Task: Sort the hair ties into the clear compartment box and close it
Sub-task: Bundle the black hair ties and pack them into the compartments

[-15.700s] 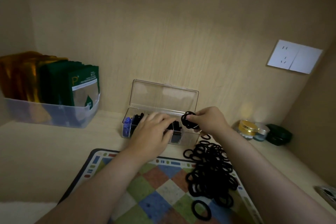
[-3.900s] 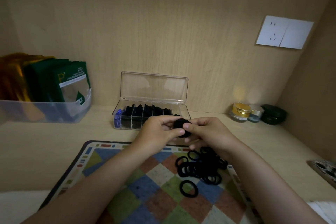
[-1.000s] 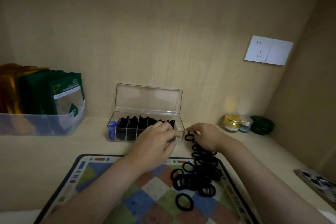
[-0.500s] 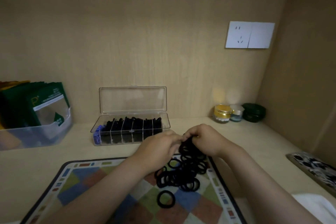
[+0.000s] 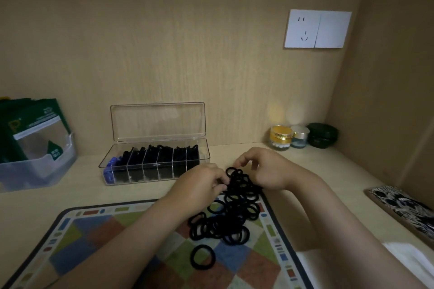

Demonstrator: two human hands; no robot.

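- Fingers of our left hand (image 5: pixel 202 185) curl in and pinch the top of the hair ties (image 5: pixel 231 217), to gather a bunch, we judge.
- Our right hand (image 5: pixel 267 171) hovers bent-fingered over the same pile; whether it grips any, we cannot tell.
- That pile lies on the mat (image 5: pixel 98 237) just right of the clear compartment box (image 5: pixel 141 172), keeping each reach short.
- Its lid (image 5: pixel 157 122) stands open behind, ready for more.

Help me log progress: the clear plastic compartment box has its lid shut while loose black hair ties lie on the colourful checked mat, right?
No: the head view shows the clear plastic compartment box with its lid open. The loose black hair ties do lie on the colourful checked mat.
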